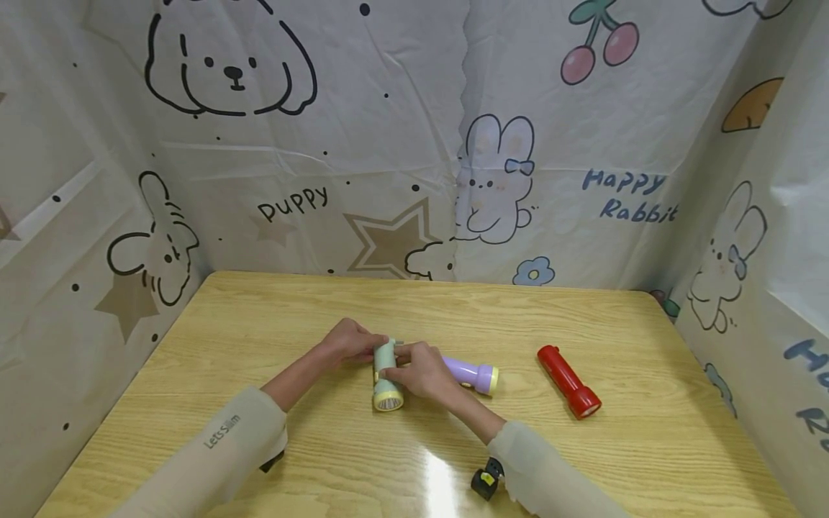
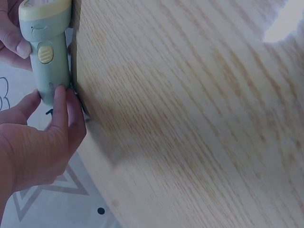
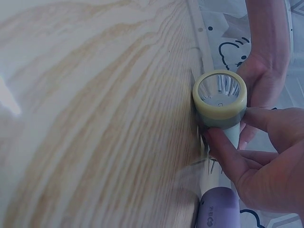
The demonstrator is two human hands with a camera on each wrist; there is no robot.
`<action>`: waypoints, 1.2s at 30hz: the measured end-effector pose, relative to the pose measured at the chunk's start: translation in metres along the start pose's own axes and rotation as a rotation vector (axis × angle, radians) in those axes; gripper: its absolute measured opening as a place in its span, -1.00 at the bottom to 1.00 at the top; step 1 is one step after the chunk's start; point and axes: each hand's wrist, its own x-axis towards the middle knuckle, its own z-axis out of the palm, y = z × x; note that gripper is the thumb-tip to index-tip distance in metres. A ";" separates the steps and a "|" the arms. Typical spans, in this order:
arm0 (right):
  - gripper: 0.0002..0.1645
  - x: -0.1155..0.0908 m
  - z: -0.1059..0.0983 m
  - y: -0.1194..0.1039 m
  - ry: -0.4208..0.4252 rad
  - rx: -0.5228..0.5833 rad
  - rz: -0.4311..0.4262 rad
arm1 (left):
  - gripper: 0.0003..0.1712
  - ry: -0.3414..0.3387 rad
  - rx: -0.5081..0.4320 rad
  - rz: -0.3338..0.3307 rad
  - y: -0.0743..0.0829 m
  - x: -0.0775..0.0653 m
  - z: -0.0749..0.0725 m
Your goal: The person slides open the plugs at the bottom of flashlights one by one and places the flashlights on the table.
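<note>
A pale green flashlight (image 1: 385,357) with a yellow rim lies between both hands near the table's middle, its lens toward the person. My left hand (image 1: 350,340) grips its tail end, thumb on one side and fingers on the other, as the left wrist view shows. Nearer the head, my right hand (image 1: 424,370) pinches the barrel between thumb and fingers. A yellow slide switch (image 2: 46,54) shows on the barrel. Right behind the right hand lies a purple flashlight (image 1: 469,373), partly covered by that hand. Thin metal prongs (image 3: 213,164) stick out between the two flashlights.
A red flashlight (image 1: 568,381) lies on the wooden table (image 1: 291,446) to the right. Small black devices (image 1: 486,480) are worn under the sleeves. Printed cloth (image 1: 363,158) with cartoon animals hangs around the table's back and sides.
</note>
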 end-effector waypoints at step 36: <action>-0.67 -0.004 0.001 -0.002 -0.015 -0.038 -0.071 | -0.74 0.079 0.053 0.048 0.003 -0.011 0.005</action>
